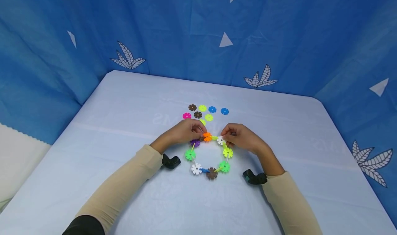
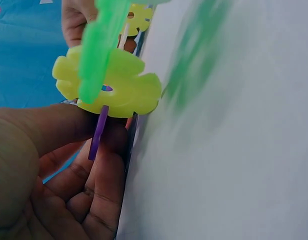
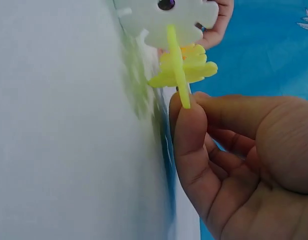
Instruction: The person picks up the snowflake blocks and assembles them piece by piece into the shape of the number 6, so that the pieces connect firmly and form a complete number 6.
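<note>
Plastic ring [image 1: 224, 166] of multicoloured notched discs lies on the white-covered table [image 1: 173, 207]. The left hand [image 1: 187, 131] pinches it beside its flower-shaped orange disc [image 1: 207, 136], the right hand [image 1: 241, 136] at a notched white disc [image 1: 221, 140], apparently steadying its far side. Loose multicoloured discs [image 1: 224, 111] lie beyond.

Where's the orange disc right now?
In the head view, the orange disc is on the far side of the ring, between the left hand and the right hand, nearer the left.
</note>
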Demonstrator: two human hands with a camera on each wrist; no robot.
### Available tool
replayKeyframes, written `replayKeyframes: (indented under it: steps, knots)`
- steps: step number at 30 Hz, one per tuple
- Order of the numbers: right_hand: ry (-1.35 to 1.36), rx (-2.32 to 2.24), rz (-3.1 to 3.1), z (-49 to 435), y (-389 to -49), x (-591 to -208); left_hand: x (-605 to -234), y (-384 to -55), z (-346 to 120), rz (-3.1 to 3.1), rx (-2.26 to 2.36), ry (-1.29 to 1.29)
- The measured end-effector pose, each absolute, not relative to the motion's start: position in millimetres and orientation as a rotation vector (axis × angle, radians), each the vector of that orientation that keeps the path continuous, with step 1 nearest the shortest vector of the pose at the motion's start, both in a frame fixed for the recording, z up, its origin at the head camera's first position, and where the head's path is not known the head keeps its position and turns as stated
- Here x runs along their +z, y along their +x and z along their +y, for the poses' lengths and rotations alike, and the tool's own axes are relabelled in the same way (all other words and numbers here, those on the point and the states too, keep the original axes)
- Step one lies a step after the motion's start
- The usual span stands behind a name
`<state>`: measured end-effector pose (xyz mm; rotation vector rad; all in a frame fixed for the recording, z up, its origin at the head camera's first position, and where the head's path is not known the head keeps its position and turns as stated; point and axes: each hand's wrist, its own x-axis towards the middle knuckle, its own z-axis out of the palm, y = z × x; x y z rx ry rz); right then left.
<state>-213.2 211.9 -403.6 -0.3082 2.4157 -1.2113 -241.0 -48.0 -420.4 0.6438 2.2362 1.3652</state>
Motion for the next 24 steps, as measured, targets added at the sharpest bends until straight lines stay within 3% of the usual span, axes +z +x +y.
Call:
replayKeyframes:
  steps: [24]
  knots:
    - [-0.108, -1.336, 2.534, 197.1, -214.4, -410.9, -418.9, -240.1, -50.7, 2.329, 1.305, 0.657]
